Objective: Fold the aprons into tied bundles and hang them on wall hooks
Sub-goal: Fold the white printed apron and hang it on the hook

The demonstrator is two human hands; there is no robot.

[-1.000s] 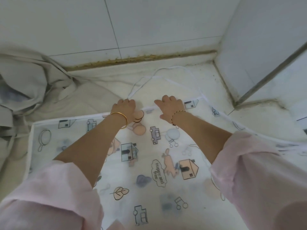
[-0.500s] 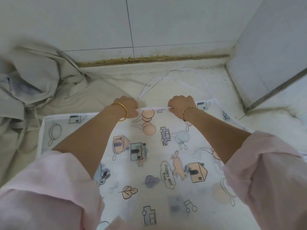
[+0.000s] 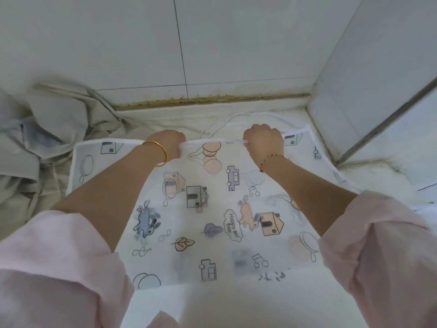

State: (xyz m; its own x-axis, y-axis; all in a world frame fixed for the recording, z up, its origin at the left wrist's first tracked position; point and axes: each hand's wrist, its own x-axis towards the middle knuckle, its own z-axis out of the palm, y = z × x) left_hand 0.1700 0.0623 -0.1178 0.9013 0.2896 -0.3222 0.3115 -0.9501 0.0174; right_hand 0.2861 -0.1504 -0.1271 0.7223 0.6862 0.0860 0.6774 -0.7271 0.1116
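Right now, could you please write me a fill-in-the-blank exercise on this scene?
The printed apron carries a speech bubble reading Happy and ____.
The left hand, gripping the apron's far edge like the right hand, wears a ____ bangle.
The crumpled grey cloth lies to the apron's ____.
Missing words: free; gold; left.

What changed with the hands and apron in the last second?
Both the left hand and right hand, flat on the far hem of the printed apron a second ago, have curled and now grip it. The apron still lies spread; the grey cloth heap at left hasn't moved.
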